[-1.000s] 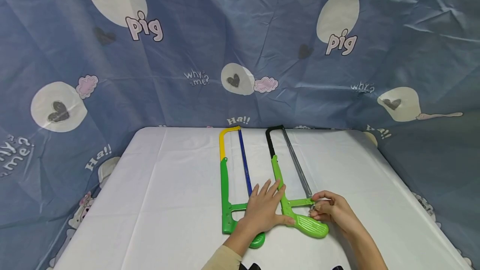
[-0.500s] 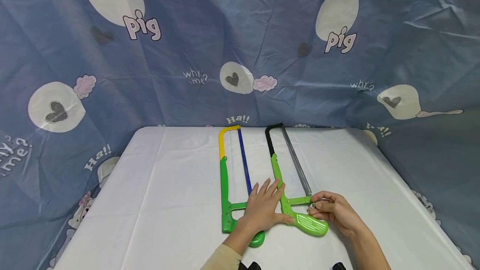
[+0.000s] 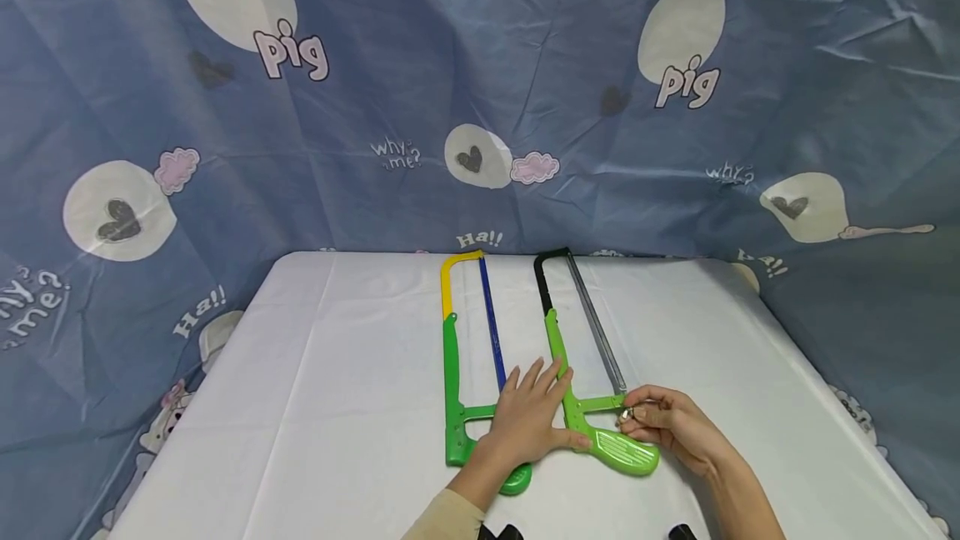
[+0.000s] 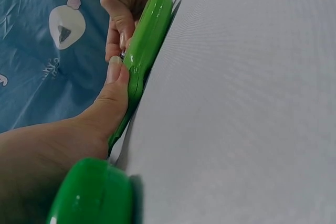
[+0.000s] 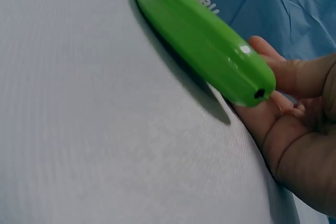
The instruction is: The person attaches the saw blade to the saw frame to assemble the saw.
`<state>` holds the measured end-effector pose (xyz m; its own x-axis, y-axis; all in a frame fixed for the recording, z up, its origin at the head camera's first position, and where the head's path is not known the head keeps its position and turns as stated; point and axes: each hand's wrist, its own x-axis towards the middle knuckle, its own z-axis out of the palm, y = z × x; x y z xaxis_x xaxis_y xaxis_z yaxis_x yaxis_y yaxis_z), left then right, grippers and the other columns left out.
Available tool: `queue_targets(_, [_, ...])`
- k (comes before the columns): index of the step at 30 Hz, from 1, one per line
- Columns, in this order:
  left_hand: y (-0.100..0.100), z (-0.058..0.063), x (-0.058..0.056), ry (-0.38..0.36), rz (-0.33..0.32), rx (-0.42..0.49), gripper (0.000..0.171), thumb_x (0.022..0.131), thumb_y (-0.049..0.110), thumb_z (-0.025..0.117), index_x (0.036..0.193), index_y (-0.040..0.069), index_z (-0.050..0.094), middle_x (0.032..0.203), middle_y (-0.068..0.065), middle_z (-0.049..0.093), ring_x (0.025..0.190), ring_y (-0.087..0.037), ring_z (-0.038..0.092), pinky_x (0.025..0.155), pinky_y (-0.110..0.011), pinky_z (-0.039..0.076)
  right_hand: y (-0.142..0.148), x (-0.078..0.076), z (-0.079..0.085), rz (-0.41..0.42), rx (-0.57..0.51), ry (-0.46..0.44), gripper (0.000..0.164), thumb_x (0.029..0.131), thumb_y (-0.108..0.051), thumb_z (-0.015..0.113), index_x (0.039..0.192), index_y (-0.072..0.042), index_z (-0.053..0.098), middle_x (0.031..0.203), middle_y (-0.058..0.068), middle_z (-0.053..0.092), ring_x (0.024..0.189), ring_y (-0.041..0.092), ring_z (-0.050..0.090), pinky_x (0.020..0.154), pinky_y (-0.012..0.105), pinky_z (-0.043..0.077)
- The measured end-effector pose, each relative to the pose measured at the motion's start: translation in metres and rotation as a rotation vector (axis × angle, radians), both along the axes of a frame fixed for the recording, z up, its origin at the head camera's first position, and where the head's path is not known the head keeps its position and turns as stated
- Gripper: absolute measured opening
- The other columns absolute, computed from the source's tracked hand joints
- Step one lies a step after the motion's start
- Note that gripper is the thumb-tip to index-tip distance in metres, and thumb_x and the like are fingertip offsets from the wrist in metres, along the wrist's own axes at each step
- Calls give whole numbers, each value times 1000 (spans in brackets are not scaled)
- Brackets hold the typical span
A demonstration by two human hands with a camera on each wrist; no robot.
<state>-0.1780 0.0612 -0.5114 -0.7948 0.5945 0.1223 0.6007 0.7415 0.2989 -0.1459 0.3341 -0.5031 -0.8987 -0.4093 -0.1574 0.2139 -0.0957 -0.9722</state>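
Observation:
Two hacksaws lie side by side on a white-covered table. The right one, a light green hacksaw [image 3: 624, 452] with a black front end and grey blade, has my left hand [image 3: 522, 419] resting on its frame, fingers spread and thumb against the handle. At the near end of its blade my right hand [image 3: 678, 427] pinches a small shiny wing nut [image 3: 626, 416] between thumb and fingers. Under my left hand and wrist, the darker green hacksaw [image 3: 451, 365] with yellow front and blue blade is partly covered. The light green handle [image 5: 205, 40] hides the right fingertips in the right wrist view.
The white tablecloth [image 3: 360, 407] spreads around both saws. Behind the table hangs a blue patterned curtain [image 3: 420, 65]. Black objects [image 3: 682, 532] show at the bottom edge of the head view.
The right fingers shift slightly around the wing nut, which shows at a different angle. The left hand and both hacksaws stay put; the head view drifts a little.

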Motion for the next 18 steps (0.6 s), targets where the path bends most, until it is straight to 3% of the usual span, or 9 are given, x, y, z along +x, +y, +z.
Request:
queue_targets(4, [-1, 1, -1, 6, 3, -3, 104, 77, 82, 56, 157, 20, 31, 166, -3, 25, 153, -32, 23, 121, -58, 23, -2, 0, 1, -23, 46, -3, 19, 99, -1, 51, 115, 4, 58, 98, 8, 72, 93, 17, 74, 85, 28, 60])
queue_targets(12, [-1, -1, -1, -17, 4, -13, 104, 78, 83, 54, 158, 21, 28, 167, -2, 22, 154, -31, 21, 122, -58, 22, -15, 1, 0, -184, 264, -4, 26, 95, -6, 59, 113, 6, 45, 89, 7, 72, 81, 14, 73, 75, 30, 62])
queue_targets(18, [-1, -1, 0, -36, -2, -9, 104, 78, 83, 53, 159, 23, 27, 168, 0, 19, 155, -30, 19, 122, -58, 20, -22, 3, 2, -253, 310, 3, 29, 91, -2, 61, 109, 4, 39, 85, 12, 73, 74, 16, 73, 68, 29, 62])
